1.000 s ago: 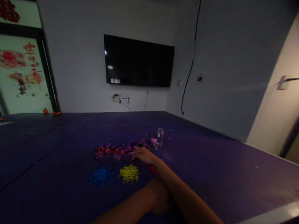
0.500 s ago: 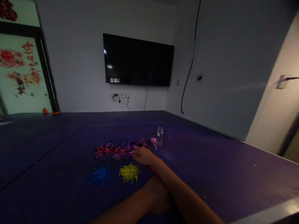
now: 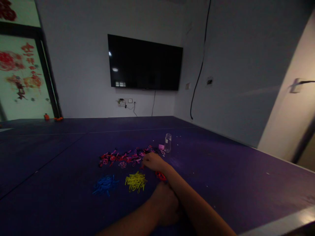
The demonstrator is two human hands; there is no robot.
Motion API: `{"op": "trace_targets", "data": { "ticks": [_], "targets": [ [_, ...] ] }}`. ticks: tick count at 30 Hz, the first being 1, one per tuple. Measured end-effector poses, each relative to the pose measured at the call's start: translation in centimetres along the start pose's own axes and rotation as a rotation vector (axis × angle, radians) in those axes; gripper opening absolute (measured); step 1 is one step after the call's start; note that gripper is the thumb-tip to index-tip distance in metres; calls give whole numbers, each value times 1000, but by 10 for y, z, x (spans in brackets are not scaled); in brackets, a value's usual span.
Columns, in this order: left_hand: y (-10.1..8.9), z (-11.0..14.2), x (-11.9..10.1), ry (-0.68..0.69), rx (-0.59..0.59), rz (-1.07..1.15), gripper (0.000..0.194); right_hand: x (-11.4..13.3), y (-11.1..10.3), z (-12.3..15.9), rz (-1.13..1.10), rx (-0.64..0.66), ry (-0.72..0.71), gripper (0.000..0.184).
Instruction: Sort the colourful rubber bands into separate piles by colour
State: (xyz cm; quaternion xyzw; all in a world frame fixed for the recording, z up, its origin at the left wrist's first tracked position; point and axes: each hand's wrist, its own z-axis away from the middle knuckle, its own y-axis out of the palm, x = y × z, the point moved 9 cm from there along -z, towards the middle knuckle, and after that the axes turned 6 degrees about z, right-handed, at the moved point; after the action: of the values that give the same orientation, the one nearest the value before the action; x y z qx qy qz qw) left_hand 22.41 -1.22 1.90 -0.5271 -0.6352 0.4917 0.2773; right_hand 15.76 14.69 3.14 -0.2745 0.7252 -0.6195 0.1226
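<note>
My right hand point(image 3: 154, 162) reaches over the near right edge of a mixed pile of pink, red and black elastic bands point(image 3: 126, 157). Its fingers are pinched together, and a small red elastic band point(image 3: 142, 167) shows at the fingertips. My left hand point(image 3: 166, 200) rests low on the table, partly under the right forearm; its fingers are hidden in shadow. A red heap of bands point(image 3: 160, 176) lies just beyond it, partly covered by the right wrist. A yellow heap of bands point(image 3: 136, 182) and a blue heap point(image 3: 105, 184) lie to the left.
A clear bottle without a lid point(image 3: 167, 143) stands behind the right hand, with a pink cap-like piece point(image 3: 161, 147) beside it. Small white scraps dot the purple table point(image 3: 221, 177). A television point(image 3: 145, 62) hangs on the wall beyond.
My right hand has shifted slightly right, and a red band now shows at its fingertips. More of the red heap is visible. My left hand is raised slightly toward it.
</note>
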Motion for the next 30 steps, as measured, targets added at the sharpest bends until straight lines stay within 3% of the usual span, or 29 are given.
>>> {"op": "trace_targets", "data": {
  "ticks": [5, 14, 23, 27, 30],
  "targets": [
    [-6, 1, -1, -60, 3, -24, 36, 4, 11, -4, -109, 24, -67, 24],
    [-7, 4, 4, -136, 36, -7, 47, 2, 10, -5, -17, 23, -27, 20],
    [-3, 3, 11, -241, 104, -25, 47, -15, -13, 12, 136, 67, 168, 24],
    [-2, 2, 9, -228, 119, -39, 48, -24, -28, 18, 245, 7, 209, 26],
    [0, 3, 11, -237, 107, -49, 51, -28, -27, 18, 186, -18, 230, 28]
  ]
}}
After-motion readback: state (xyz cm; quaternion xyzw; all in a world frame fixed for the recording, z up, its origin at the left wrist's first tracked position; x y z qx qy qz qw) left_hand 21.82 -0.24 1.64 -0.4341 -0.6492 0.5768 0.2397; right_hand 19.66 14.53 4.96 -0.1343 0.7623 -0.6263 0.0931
